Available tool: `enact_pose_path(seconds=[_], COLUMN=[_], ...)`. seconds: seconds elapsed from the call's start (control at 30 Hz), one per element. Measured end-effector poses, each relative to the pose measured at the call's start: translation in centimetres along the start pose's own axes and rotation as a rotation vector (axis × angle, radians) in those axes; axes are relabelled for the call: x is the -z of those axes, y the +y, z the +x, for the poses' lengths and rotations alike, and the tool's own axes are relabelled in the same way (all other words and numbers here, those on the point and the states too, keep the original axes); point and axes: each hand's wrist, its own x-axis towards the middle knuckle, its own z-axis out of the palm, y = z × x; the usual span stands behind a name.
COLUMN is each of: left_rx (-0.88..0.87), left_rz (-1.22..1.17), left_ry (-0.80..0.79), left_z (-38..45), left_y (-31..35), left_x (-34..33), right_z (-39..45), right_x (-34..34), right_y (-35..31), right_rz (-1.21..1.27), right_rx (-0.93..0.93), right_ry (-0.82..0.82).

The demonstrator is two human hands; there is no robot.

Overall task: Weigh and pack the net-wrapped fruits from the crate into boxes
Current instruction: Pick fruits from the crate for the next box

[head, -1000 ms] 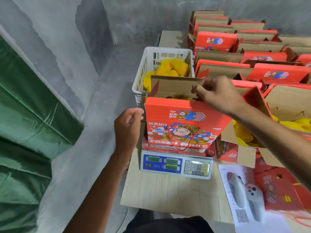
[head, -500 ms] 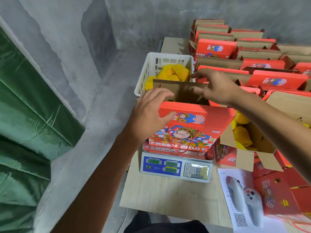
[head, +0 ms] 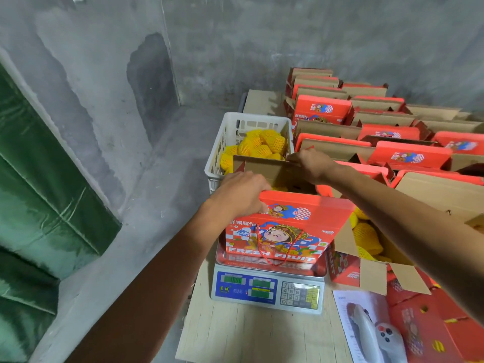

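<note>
Dim even light, soft focus, wide-angle edge distortion

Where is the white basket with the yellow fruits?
The white basket sits left of centre, just behind the red box on the scale, beside the grey wall.

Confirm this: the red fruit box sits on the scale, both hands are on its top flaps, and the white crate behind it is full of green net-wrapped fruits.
Not quite: the fruits in the white crate are wrapped in yellow nets, not green, as the head view shows. The rest holds: the red fruit box sits on the scale, with the left hand and right hand on its top flaps.
</note>
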Motion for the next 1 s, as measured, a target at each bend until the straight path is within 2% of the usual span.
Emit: enact_pose_path(seconds=[0.23,0.53,0.73,0.9,1.0], left_rx=[-0.062,-0.066,-0.038,0.032,0.054], left_rz=[0.061,0.155,0.196,0.154,0.15], left_ry=[0.072,0.313,0.404,0.508,0.548], left_z=[0.4,3.5,10.1,18.4,24.2], left_y=[-0.5,-2.1,-3.0,-2.9,-2.5], left_x=[2.3,14.7,17.9,18.2,18.0], right_z=[0.1,6.0,12.4,17.2,19.8], right_x=[2.6,14.3,19.5,22.3,23.6], right_y=[0.0,-0.6,2.1,7.4,11.6], right_rz=[0.014,-0.008,-0.033,-0.096,-0.053], right_rx=[0.086,0.124,-0.014,-0.011,0.002], right_ry=[0.018,0.225,0.289,0.351,0.405])
